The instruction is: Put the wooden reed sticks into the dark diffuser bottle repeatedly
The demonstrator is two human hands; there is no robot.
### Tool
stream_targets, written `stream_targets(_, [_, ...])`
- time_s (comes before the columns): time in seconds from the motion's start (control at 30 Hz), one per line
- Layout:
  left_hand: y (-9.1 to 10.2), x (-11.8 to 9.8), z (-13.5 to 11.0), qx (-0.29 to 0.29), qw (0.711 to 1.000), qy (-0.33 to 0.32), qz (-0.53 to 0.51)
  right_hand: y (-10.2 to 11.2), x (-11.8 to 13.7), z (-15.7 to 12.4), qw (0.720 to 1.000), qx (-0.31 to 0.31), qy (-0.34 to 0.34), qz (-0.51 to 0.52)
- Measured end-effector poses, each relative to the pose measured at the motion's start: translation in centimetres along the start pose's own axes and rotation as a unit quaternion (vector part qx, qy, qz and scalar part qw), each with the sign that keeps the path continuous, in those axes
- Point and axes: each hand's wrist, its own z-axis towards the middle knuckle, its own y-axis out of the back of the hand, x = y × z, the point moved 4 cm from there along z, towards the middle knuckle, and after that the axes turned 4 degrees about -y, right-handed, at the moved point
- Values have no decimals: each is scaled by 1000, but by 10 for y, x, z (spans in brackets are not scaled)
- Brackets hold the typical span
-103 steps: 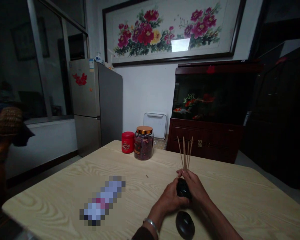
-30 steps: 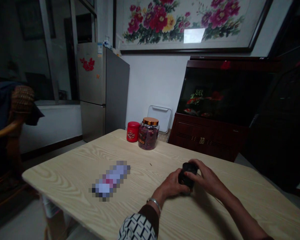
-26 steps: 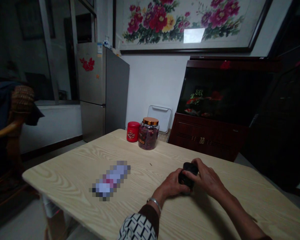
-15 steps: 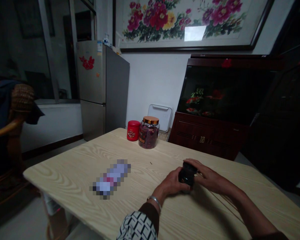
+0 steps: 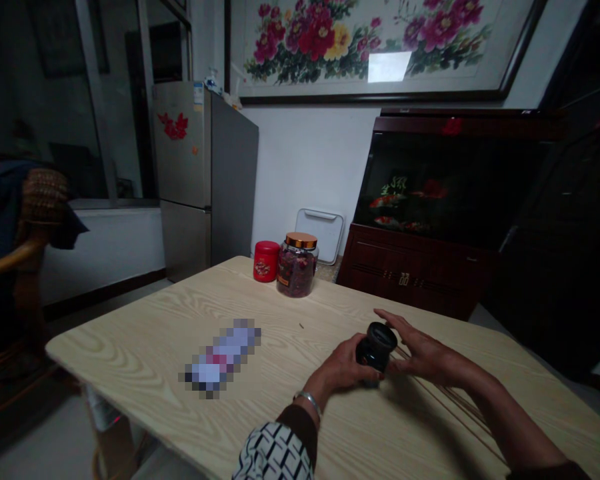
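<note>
**While the left hand point(image 5: 337, 368) grips a black cylinder point(image 5: 377, 347), the right hand point(image 5: 425, 357) is open**

The right hand's fingers spread just beside the cylinder, holding nothing. Thin wooden sticks point(image 5: 445, 400) lie at 4 o'clock on the table point(image 5: 105, 353); a jar of dried petals point(image 5: 297, 270) and a red tin point(image 5: 267, 261) stand at 11 o'clock, a blurred packet point(image 5: 220, 357) at 9 o'clock.

A home living room, with a refrigerator point(image 5: 184, 180), framed peony painting point(image 5: 360, 47) and lit fish tank point(image 5: 450, 183).

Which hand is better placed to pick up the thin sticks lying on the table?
Probably the right hand: it is open and holds nothing, and the thin wooden sticks lie just below it. The left hand is occupied, gripping the dark cylindrical object.
</note>
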Motion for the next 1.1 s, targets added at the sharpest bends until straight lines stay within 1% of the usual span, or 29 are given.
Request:
stream_targets(0.1, [0,-2,0,1,1000,-2,3,1,0,2,1000,5,13,0])
stream_targets(0.2, [0,-7,-1,6,1000,-4,5,3,1,7,999,-19,22,-39])
stream_targets(0.33, [1,-8,-1,5,1000,3,20,6,7,14,993,-37,-12,-108])
stream_targets(0.43, [0,-6,-1,5,1000,7,30,6,13,16,980,-51,-51,-187])
stream_targets(0.5, [1,-4,-1,1,999,8,35,5,14,17,974,-57,-62,-210])
stream_targets(0.57, [1,-2,-1,0,999,9,31,2,13,18,979,-54,-54,-189])
stream_targets(0.67, [1,-2,-1,2,1000,3,27,-2,7,19,994,-40,-36,-97])
stream_targets(0.77, [1,-3,0,0,999,3,32,0,3,18,1000,-14,-15,-16])
stream_targets(0.87, [1,-4,0,1,1000,8,26,2,7,15,1000,9,16,-3])
stream_targets(0.93, [0,-4,0,3,1000,6,18,4,11,14,999,-2,24,-35])
stream_targets(0.97, [0,-4,0,5,1000,5,13,5,12,14,997,-15,14,-68])
stream_targets(1.03, [0,-5,-1,5,1000,4,14,5,11,14,987,-40,-32,-153])
stream_targets(1.1, [0,-6,-1,3,1000,-1,29,5,9,13,970,-61,-85,-220])
